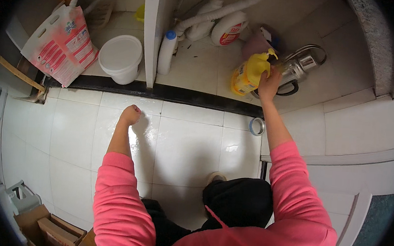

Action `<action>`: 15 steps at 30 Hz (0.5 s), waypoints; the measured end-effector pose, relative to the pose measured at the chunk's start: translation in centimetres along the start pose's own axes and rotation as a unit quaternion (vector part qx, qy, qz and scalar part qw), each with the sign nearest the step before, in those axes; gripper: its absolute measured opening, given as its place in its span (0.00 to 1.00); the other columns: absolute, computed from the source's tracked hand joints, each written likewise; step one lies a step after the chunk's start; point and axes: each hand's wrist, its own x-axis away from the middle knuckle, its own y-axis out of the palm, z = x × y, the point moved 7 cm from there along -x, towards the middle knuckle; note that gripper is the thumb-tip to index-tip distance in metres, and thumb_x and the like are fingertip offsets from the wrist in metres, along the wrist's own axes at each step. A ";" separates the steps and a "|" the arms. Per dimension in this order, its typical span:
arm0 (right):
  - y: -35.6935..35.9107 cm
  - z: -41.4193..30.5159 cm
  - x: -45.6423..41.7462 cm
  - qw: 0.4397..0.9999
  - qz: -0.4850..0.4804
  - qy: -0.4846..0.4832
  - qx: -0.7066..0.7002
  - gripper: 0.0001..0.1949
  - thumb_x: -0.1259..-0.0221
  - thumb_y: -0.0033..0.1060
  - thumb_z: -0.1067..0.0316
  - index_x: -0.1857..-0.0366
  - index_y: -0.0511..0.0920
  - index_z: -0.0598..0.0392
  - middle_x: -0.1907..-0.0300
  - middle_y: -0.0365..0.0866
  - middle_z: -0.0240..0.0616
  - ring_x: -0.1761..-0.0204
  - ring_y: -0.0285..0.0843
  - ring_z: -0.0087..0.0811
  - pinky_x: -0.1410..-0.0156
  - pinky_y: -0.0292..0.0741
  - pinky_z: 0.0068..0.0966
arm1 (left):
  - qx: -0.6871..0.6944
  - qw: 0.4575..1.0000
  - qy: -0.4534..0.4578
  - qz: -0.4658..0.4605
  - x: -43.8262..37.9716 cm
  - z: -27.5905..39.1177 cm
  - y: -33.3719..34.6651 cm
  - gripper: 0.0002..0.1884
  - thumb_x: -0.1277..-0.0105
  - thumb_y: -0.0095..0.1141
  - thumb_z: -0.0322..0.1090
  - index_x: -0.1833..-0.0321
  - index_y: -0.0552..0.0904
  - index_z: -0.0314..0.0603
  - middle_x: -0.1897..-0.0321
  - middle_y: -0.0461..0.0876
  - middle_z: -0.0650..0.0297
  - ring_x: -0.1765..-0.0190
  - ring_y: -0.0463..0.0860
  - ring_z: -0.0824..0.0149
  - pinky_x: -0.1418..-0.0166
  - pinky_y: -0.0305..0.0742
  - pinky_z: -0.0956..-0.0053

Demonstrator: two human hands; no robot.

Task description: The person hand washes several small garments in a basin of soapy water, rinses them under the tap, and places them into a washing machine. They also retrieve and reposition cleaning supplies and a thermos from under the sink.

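Note:
My right hand point(270, 83) is on a yellow pump bottle point(252, 73), fingers at its side just below the pump head. The bottle leans a little and stands at the front of the tiled cabinet floor. Behind my fingers a metal vacuum flask point(293, 72) with a black handle is partly hidden. A pinkish tub point(256, 45) sits behind the bottle. My left hand point(130, 115) is curled into a fist in front of the cabinet's black sill point(185, 97), over wet-looking white floor tiles point(189, 136). Nothing shows in that fist.
Left of the upright white divider point(150, 34) are a lidded white bucket point(120, 57) and a pink-and-white pouch point(63, 45). Right of it stand a blue-capped bottle point(167, 54), a white jug point(228, 28) and a drain hose point(222, 11). A ring point(257, 126) and a cardboard box point(27, 221) are on the floor.

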 end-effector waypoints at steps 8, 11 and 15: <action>8.4 -7.5 13.4 0.837 -0.520 -0.154 -0.073 0.14 0.42 0.49 0.64 0.53 0.76 0.53 0.56 0.80 0.45 0.55 0.78 0.45 0.52 0.73 0.37 | 0.031 0.999 0.017 0.006 0.1 1.0 -0.3 0.07 0.41 0.50 0.32 0.67 0.77 0.35 0.80 0.80 0.58 0.78 0.79 0.65 0.72 0.74 0.69; 11.4 -8.1 16.4 0.687 -0.696 -0.207 0.036 0.12 0.45 0.51 0.63 0.58 0.77 0.51 0.58 0.81 0.43 0.56 0.78 0.42 0.53 0.73 0.36 | 0.029 0.999 0.022 0.022 0.3 -0.1 -1.5 0.06 0.41 0.51 0.32 0.67 0.77 0.37 0.81 0.79 0.60 0.79 0.78 0.67 0.74 0.73 0.71; 14.6 -6.0 16.0 0.773 -0.631 -0.063 -0.032 0.13 0.43 0.50 0.63 0.56 0.78 0.51 0.60 0.82 0.41 0.58 0.78 0.41 0.52 0.73 0.35 | 0.061 0.997 -0.032 0.041 2.7 -0.3 -4.0 0.06 0.41 0.51 0.31 0.66 0.78 0.37 0.79 0.80 0.62 0.79 0.78 0.69 0.75 0.73 0.74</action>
